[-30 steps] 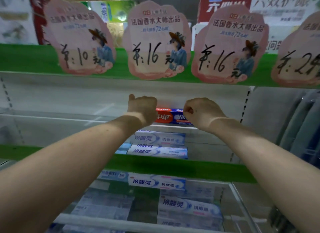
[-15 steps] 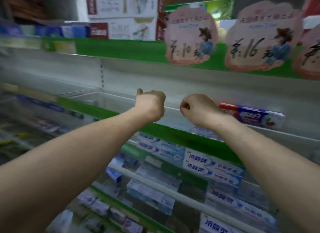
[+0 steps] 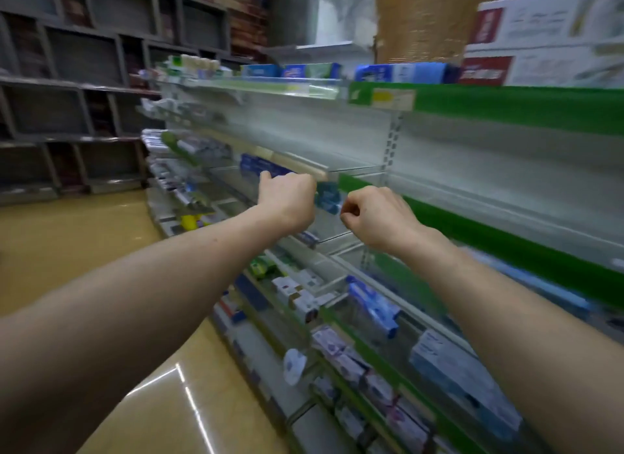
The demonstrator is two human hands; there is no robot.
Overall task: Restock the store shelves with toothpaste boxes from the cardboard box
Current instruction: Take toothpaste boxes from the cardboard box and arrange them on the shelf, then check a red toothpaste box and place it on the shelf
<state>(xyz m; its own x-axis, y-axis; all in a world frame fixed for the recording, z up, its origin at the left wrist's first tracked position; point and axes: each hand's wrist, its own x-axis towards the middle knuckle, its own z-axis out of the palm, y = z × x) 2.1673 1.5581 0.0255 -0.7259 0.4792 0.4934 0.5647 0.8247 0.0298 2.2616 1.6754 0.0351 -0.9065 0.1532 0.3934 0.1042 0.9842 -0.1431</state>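
Fingers (image 3: 351,213) were curled tight on our left hand (image 3: 287,200) & right hand (image 3: 378,217), nothing held. Cardboard box wasn't in view. Nearest toothpaste box (image 3: 327,198) sat on shelf (image 3: 358,183) btwn both fists, just behind; left hand looked nearer.

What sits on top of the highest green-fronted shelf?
Long blue boxes in a row, large white-and-red cartons at right; whatever stands behind them is covered.

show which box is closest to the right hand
The teal box between left hand and right hand; the rest sit lower or farther along.
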